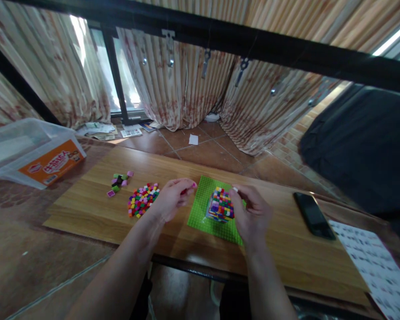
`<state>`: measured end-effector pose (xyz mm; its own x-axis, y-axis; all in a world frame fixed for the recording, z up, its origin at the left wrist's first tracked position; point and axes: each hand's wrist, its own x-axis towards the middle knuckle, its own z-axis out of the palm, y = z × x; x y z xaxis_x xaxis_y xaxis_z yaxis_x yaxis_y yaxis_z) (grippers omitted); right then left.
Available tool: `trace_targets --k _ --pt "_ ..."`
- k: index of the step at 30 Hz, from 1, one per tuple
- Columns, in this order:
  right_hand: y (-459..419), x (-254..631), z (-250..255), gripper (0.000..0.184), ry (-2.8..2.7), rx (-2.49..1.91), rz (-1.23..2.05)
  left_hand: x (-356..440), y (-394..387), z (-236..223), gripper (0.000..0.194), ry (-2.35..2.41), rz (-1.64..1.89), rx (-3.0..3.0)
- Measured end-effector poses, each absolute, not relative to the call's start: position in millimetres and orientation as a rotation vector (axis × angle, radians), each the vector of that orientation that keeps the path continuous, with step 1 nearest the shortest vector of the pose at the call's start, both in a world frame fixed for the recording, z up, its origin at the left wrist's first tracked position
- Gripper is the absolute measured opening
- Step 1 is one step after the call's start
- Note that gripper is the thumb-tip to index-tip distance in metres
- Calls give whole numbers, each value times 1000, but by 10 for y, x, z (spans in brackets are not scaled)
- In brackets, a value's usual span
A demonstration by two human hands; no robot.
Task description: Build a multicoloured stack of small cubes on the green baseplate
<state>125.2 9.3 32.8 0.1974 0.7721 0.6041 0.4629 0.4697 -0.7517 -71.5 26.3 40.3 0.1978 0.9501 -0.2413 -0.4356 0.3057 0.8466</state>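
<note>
A green studded baseplate point(195, 209) lies on the wooden table, carrying a block built of many small multicoloured bricks point(222, 205). My left hand point(175, 198) is just left of the baseplate, closed in a pinch with a small pink brick point(194, 185) at its fingertips. Over the right side of the baseplate, my right hand point(253, 209) pinches what looks like a small white brick point(235, 190), close beside the built block. Whether it touches the block I cannot tell. Behind my left hand spreads a pile of loose coloured bricks point(142, 200).
Larger pink, green and dark bricks point(119, 180) form a small group at the table's left. A clear plastic bin point(30, 151) with an orange label stands beyond that end. On the right are a black phone point(314, 215) and a printed sheet point(370, 258). A dark bar point(200, 31) crosses above.
</note>
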Motion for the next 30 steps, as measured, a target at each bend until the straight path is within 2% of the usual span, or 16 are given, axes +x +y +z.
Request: trace_targets --k 8,18,30 --pt "164 1303 286 13 -1177 -1231 337 -602 232 416 20 854 1024 708" --pt "218 1368 167 29 -1320 -1349 438 -596 224 404 16 863 1037 734" --pt "252 1377 142 28 -1239 -1324 444 -576 237 373 17 888 1050 745"
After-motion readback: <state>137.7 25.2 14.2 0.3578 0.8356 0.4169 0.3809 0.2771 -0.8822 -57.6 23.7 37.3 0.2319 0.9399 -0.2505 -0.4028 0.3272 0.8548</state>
